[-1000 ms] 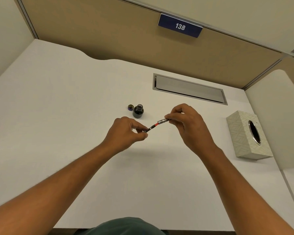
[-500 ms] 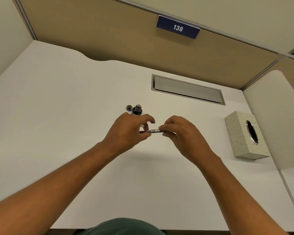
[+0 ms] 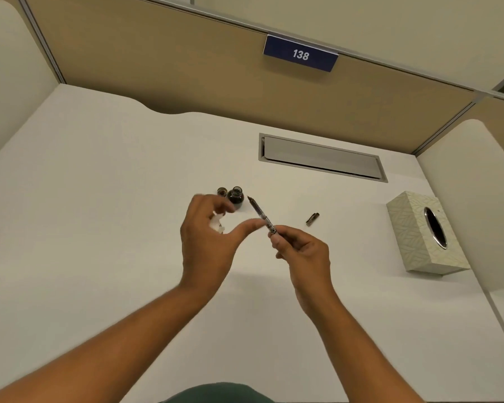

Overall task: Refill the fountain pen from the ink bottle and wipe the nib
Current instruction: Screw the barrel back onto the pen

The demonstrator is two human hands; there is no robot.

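Right grip (image 3: 298,251) pinches the back end of the fountain pen (image 3: 261,215) between thumb and fingertips, holding it raised above the white tabletop (image 3: 99,228). From there the pen slants up and to the left, its dark nib (image 3: 250,198) pointing away from the person and ending just beside the ink bottle (image 3: 235,197), though whether they touch cannot be told. Left grip (image 3: 208,242) hovers close on the pen's left with thumb and fingers curved and spread apart; its fingertips are blurred. A small crumpled piece of white tissue (image 3: 217,223) sits inside that curl, against the fingers, while the left thumb reaches toward the pen barrel and appears to meet it or nearly so.

The ink bottle stands upright and uncapped on the tabletop, dark with ink, partly hidden behind the left fingers. Its cap (image 3: 222,191) lies just to its left, open side up. A small dark pen part (image 3: 312,219) rests on the tabletop to the right of the hands, well apart from the bottle. Farther right a patterned tissue box (image 3: 419,228) sits near the partition, oval opening facing up. A grey recessed panel (image 3: 320,157) lies in the tabletop beyond the bottle, and a blue sign (image 3: 300,53) reading 138 hangs on the tan wall
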